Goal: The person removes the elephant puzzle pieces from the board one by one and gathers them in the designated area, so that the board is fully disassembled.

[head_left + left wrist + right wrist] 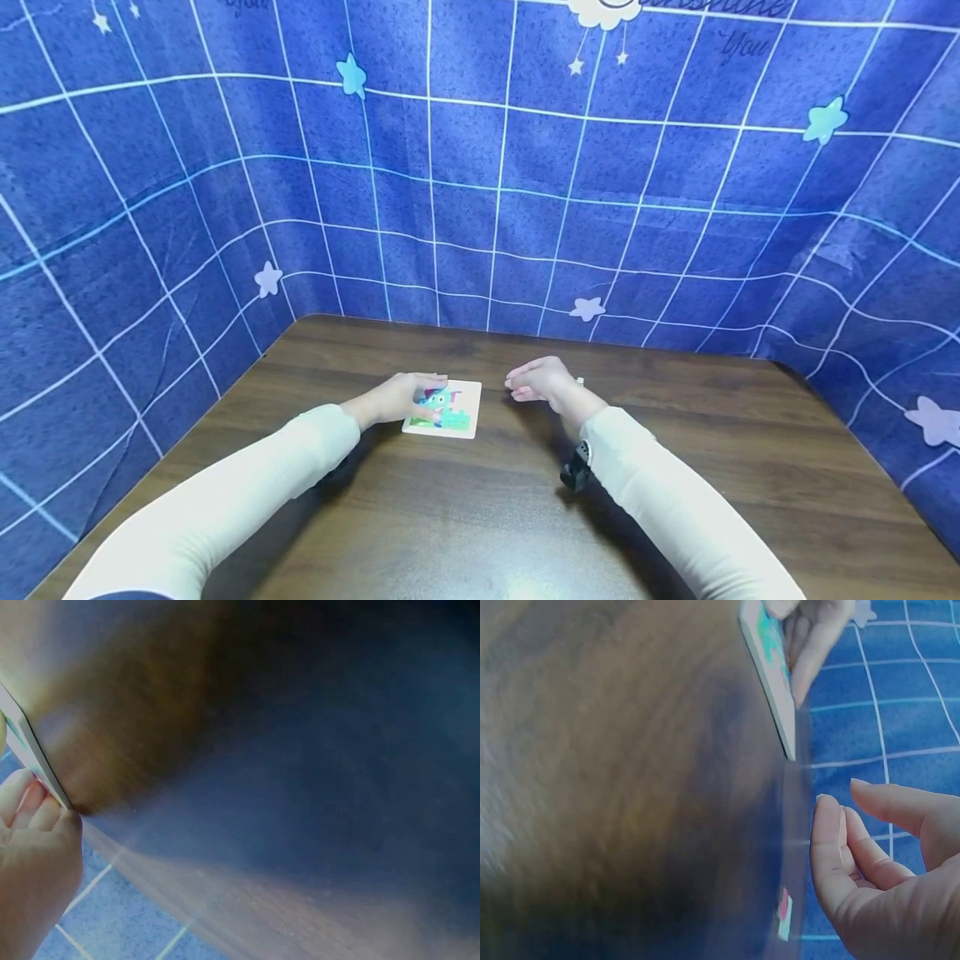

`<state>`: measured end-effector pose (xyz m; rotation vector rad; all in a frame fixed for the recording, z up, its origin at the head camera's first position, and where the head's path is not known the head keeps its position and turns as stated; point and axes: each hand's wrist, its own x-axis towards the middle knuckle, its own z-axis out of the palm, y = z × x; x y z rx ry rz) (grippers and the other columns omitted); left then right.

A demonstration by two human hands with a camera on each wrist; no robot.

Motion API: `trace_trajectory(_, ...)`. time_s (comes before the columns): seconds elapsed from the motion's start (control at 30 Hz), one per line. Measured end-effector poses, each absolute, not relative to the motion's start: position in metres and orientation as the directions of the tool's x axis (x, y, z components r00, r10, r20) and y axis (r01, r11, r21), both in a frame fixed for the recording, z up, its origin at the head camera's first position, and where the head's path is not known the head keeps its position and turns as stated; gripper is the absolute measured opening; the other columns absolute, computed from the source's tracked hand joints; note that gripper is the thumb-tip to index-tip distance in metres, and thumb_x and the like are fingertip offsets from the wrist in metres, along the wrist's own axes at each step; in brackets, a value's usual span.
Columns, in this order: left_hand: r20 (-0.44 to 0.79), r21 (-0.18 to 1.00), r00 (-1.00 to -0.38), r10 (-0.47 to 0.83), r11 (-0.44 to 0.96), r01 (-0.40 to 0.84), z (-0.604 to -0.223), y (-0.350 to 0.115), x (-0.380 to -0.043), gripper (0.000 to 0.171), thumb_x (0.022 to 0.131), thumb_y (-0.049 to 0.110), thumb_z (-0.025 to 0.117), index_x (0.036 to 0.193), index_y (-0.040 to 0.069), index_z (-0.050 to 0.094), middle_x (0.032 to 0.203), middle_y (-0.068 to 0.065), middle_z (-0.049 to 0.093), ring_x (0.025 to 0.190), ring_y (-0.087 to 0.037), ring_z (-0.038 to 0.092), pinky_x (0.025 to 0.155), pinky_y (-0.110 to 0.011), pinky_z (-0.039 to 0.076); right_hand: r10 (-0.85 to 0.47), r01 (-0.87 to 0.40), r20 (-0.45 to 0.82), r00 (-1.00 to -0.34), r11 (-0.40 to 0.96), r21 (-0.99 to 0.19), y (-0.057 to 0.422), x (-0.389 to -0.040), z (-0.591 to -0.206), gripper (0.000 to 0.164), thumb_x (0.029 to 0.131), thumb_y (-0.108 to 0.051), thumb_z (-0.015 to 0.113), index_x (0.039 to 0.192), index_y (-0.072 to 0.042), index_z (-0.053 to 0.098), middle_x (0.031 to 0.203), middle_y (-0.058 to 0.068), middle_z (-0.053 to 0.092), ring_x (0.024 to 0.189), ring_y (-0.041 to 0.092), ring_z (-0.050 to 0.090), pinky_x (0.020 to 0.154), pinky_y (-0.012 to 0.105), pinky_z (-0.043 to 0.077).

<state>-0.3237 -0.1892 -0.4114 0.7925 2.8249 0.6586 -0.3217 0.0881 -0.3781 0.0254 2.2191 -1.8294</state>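
A square, white-edged puzzle board (pixel 465 400) with a bright cartoon picture is at the middle of the brown table. My left hand (pixel 396 398) grips its left side, with the thumb over the picture. Only a sliver of the board (pixel 36 754) shows in the left wrist view, beside the left hand's fingers. To the right of the board, apart from it, my right hand (pixel 546 382) hovers with nothing in it. Its fingers are loosely bent and the thumb stands away from them in the right wrist view. A small pink and pale green piece (pixel 784 919) lies on the table near that hand.
The brown wooden table (pixel 750 467) stretches to both sides. A blue curtain (pixel 465 208) with white grid lines and stars hangs behind it and along both sides. A dark device (pixel 576 468) is strapped at my right wrist.
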Motion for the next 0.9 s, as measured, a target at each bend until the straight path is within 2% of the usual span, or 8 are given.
trace_trajectory(0.23,-0.014,0.464,-0.863,0.505,0.768,0.442,-0.409,-0.189,-0.324,0.066,0.082,0.03,0.077,0.14,0.013,0.052,0.15,-0.005,0.045,0.141,-0.034,0.036,0.116,-0.05,0.03,-0.182,0.186,-0.23,-0.956,0.231,-0.955,0.072,-0.316,-0.385,0.025,0.084,0.008,0.066,0.108,0.015,0.064,0.103,0.027,0.07,0.067,0.016,0.069,0.072,0.029,0.06)
trace_trajectory(0.4,-0.006,0.449,-0.857,0.516,0.767,0.459,-0.407,-0.188,-0.323,0.066,0.082,0.03,0.077,0.141,0.011,0.052,0.15,-0.007,0.046,0.14,-0.034,0.037,0.115,-0.051,0.03,-0.228,0.166,-0.222,-0.948,0.243,-0.956,0.063,-0.311,-0.39,0.025,0.085,0.007,0.064,0.109,0.016,0.064,0.107,0.028,0.069,0.068,0.015,0.068,0.075,0.031,0.06)
trace_trajectory(0.53,0.001,0.45,-0.854,0.52,0.762,0.465,-0.406,-0.188,-0.321,0.067,0.083,0.029,0.077,0.141,0.01,0.051,0.15,-0.007,0.045,0.14,-0.034,0.037,0.115,-0.05,0.03,-0.254,0.153,-0.218,-0.942,0.251,-0.956,0.055,-0.309,-0.395,0.023,0.085,0.007,0.065,0.107,0.015,0.065,0.105,0.027,0.07,0.07,0.016,0.069,0.077,0.032,0.06)
trace_trajectory(0.77,0.001,0.451,-0.853,0.522,0.761,0.466,-0.406,-0.188,-0.322,0.067,0.082,0.029,0.077,0.141,0.009,0.051,0.149,-0.008,0.046,0.14,-0.034,0.037,0.115,-0.051,0.03,-0.26,0.118,-0.202,-0.944,0.305,-0.945,0.045,-0.309,-0.401,0.022,0.081,0.004,0.072,0.102,0.01,0.07,0.093,0.019,0.074,0.066,0.013,0.067,0.072,0.029,0.06)
trace_trajectory(0.9,-0.003,0.46,-0.853,0.521,0.758,0.462,-0.408,-0.188,-0.323,0.067,0.082,0.028,0.077,0.14,0.01,0.051,0.149,-0.007,0.045,0.14,-0.034,0.037,0.116,-0.051,0.029,-0.253,0.07,-0.18,-0.951,0.388,-0.919,0.041,-0.308,-0.404,0.023,0.076,0.0,0.078,0.098,0.005,0.073,0.097,0.012,0.073,0.065,0.01,0.064,0.069,0.026,0.059)
